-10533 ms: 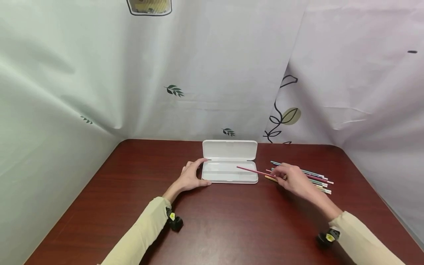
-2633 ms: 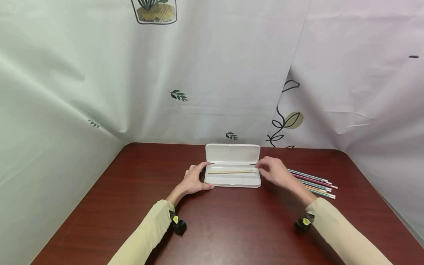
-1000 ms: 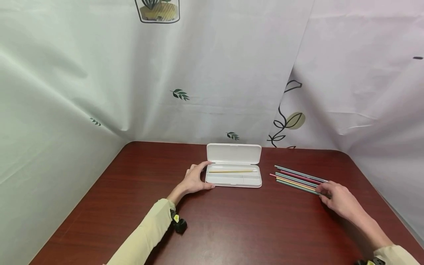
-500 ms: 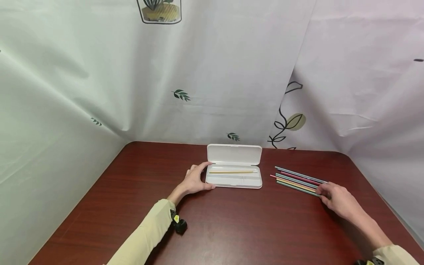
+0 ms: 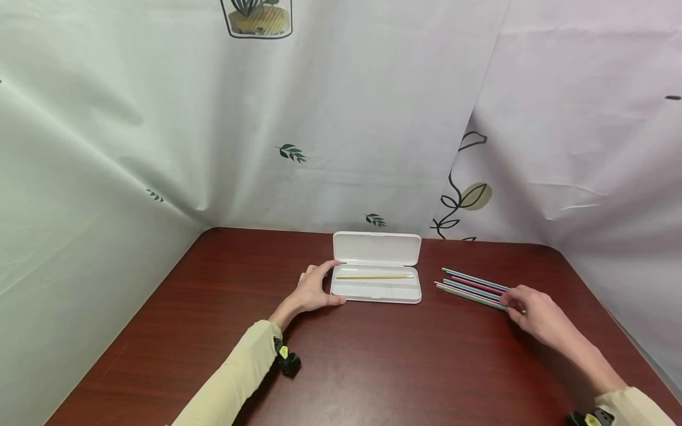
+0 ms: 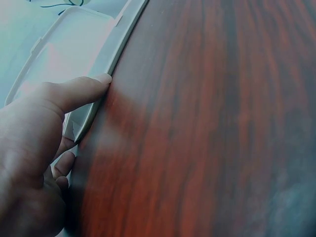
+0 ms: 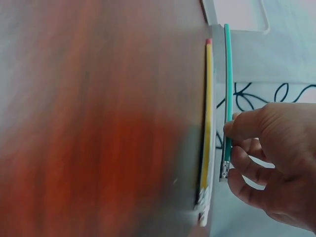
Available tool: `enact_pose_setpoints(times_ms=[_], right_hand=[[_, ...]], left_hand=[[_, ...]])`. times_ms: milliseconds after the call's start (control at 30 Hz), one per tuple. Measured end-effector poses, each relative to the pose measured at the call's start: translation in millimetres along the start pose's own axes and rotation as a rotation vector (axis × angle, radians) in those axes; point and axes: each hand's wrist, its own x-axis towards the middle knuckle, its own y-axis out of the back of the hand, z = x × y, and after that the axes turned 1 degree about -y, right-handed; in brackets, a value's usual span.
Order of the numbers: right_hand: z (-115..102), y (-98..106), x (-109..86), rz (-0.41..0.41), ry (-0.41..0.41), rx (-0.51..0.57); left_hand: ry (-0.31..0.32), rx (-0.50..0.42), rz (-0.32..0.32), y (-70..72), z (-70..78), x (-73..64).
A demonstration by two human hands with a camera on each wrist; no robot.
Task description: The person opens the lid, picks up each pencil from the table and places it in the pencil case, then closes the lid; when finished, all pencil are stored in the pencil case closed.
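Note:
My left hand (image 5: 311, 291) grips the left end of an open white pencil case (image 5: 373, 299), thumb at the front edge and forefinger at the back corner. In the left wrist view the thumb (image 6: 84, 91) presses the case's rim. One yellow pencil (image 5: 373, 277) lies lengthwise in the case's rear compartment. To the right, my right hand (image 5: 540, 313) pinches a green pencil (image 7: 228, 74) near its eraser end, the pencil raised above the table in the right wrist view. Beside it lie several loose pencils, among them a blue one (image 5: 474, 278) and a yellow one (image 7: 207, 108).
The case's lid (image 5: 377, 248) stands up at the back, hinged along the rear edge. A reddish-brown table (image 5: 373, 367) carries everything. A pale printed cloth (image 5: 341, 118) hangs behind the table and along its sides.
Since the earliest frame, a yellow pencil has come into the case. In the last half second my right hand has lifted the green pencil and shifted slightly left. The left hand stays put.

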Motion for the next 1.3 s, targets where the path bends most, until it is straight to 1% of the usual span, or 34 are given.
enact_pose_setpoints(times_ms=[167, 433, 567, 700, 800, 867, 1033, 1300], right_hand=[[-12.8, -1.6, 16.4, 0.017, 0.031, 0.029], [-33.8, -8.2, 46.4, 0.01, 0.084, 0.098], [-44.3, -13.4, 59.9, 0.011, 0.095, 0.133], [-54.9, -18.4, 74.1, -0.026, 0.074, 0.153], [-62.1, -23.9, 84.9, -0.069, 0.055, 0.166], [-66.2, -28.7, 91.6, -0.087, 0.054, 0.172], [-74.8, -42.1, 105.4, -0.099, 0.084, 0.182], [-93.1, -55.8, 124.2, -0.128, 0.141, 0.187]], left_hand=[[0.004, 0.004, -0.003, -0.4, -0.9, -0.9], [-0.001, -0.006, -0.005, -0.1, 0.5, -1.8], [-0.001, -0.015, -0.011, 0.0, 0.6, -1.8], [0.006, -0.021, -0.008, -0.1, -0.2, -1.5], [0.01, -0.019, -0.005, -0.5, -0.9, -1.3], [0.01, -0.018, -0.005, -0.7, -1.2, -1.1], [-0.001, -0.018, -0.004, -0.9, -1.2, -0.4], [0.0, -0.015, -0.004, -0.6, -1.2, 0.6]])
